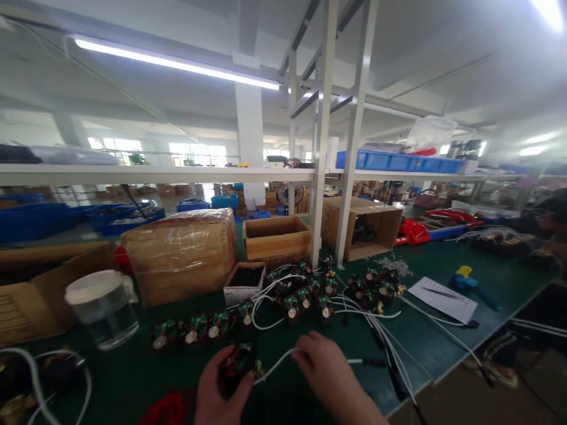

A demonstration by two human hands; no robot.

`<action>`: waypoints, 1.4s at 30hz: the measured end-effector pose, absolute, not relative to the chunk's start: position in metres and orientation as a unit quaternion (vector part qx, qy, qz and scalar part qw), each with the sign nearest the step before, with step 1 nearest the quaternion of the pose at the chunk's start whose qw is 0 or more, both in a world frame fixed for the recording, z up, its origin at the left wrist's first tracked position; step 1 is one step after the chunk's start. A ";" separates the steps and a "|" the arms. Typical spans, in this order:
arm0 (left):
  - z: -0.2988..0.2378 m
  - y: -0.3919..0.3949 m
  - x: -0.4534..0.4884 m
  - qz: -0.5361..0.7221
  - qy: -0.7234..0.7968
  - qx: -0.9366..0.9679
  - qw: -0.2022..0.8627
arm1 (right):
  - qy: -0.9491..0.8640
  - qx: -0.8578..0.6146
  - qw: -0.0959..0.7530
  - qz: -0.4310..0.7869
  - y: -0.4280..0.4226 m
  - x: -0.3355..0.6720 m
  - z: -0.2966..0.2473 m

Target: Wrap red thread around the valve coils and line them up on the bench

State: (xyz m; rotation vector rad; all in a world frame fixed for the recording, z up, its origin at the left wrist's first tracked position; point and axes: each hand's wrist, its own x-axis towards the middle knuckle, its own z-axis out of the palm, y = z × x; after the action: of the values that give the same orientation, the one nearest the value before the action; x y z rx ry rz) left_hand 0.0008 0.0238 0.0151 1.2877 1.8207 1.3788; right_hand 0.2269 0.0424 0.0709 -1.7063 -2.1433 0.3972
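Observation:
My left hand (218,392) is closed around a small dark motor part (235,367) with red and green bits, low in the view. My right hand (325,369) sits just to its right, fingers curled on a white wire (277,363) that runs from the part. Beyond the hands, a row of similar small motors (199,330) with round faces lies on the green table (420,342). More of them with white cables (376,319) are bunched further back near the white post.
A clear lidded jug (104,307) stands at left beside a taped cardboard box (181,254). Open cartons (277,239), a small box of dark parts (243,283), a paper sheet (443,298), a yellow-blue tool (465,277) and a white shelf frame (321,177) stand behind. Another person (551,230) is at far right.

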 end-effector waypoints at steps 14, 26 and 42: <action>-0.014 -0.003 0.030 0.478 0.627 0.574 0.220 | -0.785 -0.599 0.151 0.032 0.092 0.214 0.012; 0.011 -0.007 0.016 0.336 0.646 0.663 0.173 | -0.823 -0.540 0.164 0.058 0.076 0.210 0.003; -0.017 -0.013 0.053 0.341 0.688 0.640 0.006 | -0.848 -0.441 0.251 0.150 0.095 0.217 0.013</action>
State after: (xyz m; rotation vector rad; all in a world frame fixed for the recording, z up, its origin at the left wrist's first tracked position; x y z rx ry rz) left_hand 0.0535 -0.0126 -0.0166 2.0047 2.1533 1.0686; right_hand 0.2172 0.0947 0.0133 -1.2003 -2.3079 0.4091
